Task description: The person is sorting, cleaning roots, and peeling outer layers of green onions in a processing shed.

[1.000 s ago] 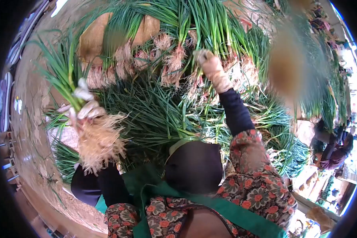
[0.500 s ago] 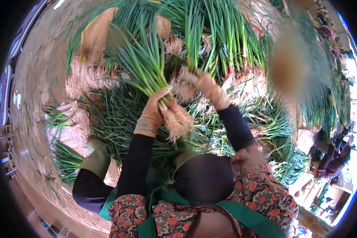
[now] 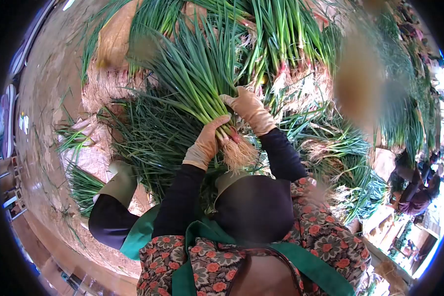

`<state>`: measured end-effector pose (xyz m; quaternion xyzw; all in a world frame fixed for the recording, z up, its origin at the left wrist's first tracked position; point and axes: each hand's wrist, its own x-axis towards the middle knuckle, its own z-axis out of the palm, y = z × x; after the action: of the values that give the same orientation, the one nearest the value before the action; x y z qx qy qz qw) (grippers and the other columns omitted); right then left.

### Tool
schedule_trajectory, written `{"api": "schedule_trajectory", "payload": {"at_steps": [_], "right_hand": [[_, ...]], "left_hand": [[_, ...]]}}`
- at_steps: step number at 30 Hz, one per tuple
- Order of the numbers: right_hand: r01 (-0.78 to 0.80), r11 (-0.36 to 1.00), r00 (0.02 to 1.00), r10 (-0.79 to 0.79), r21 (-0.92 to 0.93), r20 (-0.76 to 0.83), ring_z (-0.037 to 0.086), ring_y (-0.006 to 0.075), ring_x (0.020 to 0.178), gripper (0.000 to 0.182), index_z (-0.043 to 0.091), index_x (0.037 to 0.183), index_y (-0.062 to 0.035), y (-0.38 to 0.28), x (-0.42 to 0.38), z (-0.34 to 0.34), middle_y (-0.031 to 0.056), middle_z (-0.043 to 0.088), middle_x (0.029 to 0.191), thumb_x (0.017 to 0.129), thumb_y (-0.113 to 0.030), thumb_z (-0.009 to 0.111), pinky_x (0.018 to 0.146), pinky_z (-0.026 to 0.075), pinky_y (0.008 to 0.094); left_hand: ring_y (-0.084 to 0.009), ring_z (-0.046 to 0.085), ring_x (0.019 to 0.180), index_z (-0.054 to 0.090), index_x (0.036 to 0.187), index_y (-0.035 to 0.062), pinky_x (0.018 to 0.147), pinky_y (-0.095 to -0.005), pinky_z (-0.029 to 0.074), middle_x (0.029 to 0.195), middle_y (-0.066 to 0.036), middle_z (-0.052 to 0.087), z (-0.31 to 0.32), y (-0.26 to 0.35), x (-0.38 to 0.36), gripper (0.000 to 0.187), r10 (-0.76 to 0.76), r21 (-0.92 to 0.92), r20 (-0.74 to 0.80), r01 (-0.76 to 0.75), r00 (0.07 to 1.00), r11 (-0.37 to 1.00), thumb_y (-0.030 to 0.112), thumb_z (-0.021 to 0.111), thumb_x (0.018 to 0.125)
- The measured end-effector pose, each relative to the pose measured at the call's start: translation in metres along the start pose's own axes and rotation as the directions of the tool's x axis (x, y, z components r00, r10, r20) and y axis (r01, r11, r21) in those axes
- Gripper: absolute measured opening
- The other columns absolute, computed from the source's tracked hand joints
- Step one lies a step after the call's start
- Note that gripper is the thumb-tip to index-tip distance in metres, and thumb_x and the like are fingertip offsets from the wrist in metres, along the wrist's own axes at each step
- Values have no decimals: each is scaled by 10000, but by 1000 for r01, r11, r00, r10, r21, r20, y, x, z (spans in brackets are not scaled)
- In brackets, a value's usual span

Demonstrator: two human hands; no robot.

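My gloved left hand (image 3: 206, 143) is closed around a bunch of green onions (image 3: 190, 81), just above the reddish-white bulbs. Long green leaves fan up and away, and a tuft of pale roots (image 3: 240, 154) hangs below the fist. My right hand (image 3: 251, 109), gloved too, is closed on the stems at the bunch's right side, slightly higher than the left. Its fingertips are partly hidden among the stalks. Behind the hands lie more green onions (image 3: 288, 37) with roots toward me.
Loose green leaves (image 3: 150, 140) cover the ground left of the bunch. More onions (image 3: 340, 148) lie to the right. A rooty bundle with a brown wrapper (image 3: 116, 44) sits at the far left. My booted leg (image 3: 121, 185) is bent nearby. Another person (image 3: 417, 190) is at far right.
My right hand has come from the pile toward me and left, with green onions, against the held bunch. My left hand has shifted right and slightly down; the bunch looks thicker.
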<state>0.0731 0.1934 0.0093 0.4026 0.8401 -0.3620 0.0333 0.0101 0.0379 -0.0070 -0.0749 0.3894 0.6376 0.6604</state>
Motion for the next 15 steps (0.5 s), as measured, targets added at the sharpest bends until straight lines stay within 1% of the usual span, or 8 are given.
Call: {"api": "schedule_trajectory", "payload": {"at_steps": [1,2,5,8,9,12,13,15], "right_hand": [[77,995,995,-81,-66,-64,639,306,706,522,549,1008,37,10,5,11,180,635,770,822,-447,607,661,510,413],[-17,977,1000,11,211,30,628,273,649,465,551,988,30,20,5,19,162,632,751,832,-405,604,601,505,385],[-302,529,951,109,793,290,538,125,427,236,563,915,7,38,-3,24,74,607,671,857,-220,591,372,439,253],[-212,610,976,96,764,195,580,143,502,188,553,988,12,58,-14,34,65,623,704,863,-119,602,447,480,248],[51,777,998,-23,628,-53,605,123,646,156,566,977,11,78,-10,53,62,635,795,860,-86,604,555,496,238],[271,721,956,-126,637,-265,566,103,772,112,583,976,-19,26,-27,39,36,620,861,885,-83,572,670,463,233],[351,544,936,-169,762,-310,548,107,743,118,587,983,-33,12,-29,46,21,608,846,899,-110,558,688,459,236],[251,353,968,-74,902,-240,487,76,656,184,601,955,-34,-3,-28,67,-17,546,748,941,-185,496,601,417,219]], "left_hand": [[-206,574,481,568,909,8,407,-241,451,662,-127,614,0,-2,-1,225,-41,-31,1,41,999,999,216,604,830],[-207,571,477,570,887,4,412,-245,455,652,-130,611,4,-2,-7,220,5,-49,0,-5,1000,999,215,601,831],[-244,593,508,576,857,-7,474,-305,503,639,-169,606,-10,-5,-13,239,76,-81,2,-76,997,994,225,614,811],[-246,600,520,579,862,-12,522,-335,517,632,-162,606,-12,-15,-15,245,95,-182,-46,-102,994,978,226,611,814],[-241,599,518,582,889,-11,498,-316,507,621,-154,606,-13,-19,-13,253,84,-203,-72,-97,994,974,228,616,814],[-240,599,518,583,909,-9,456,-288,480,628,-147,611,-4,-18,-12,231,37,-148,-53,-45,998,988,206,603,827],[-242,596,504,593,877,-15,414,-268,449,633,-150,615,-14,-24,2,204,41,-102,-59,-46,997,994,185,582,842],[-236,598,522,599,893,-10,490,-318,499,652,-147,615,-23,-27,11,216,58,-32,-47,-60,997,998,200,561,857]]}}
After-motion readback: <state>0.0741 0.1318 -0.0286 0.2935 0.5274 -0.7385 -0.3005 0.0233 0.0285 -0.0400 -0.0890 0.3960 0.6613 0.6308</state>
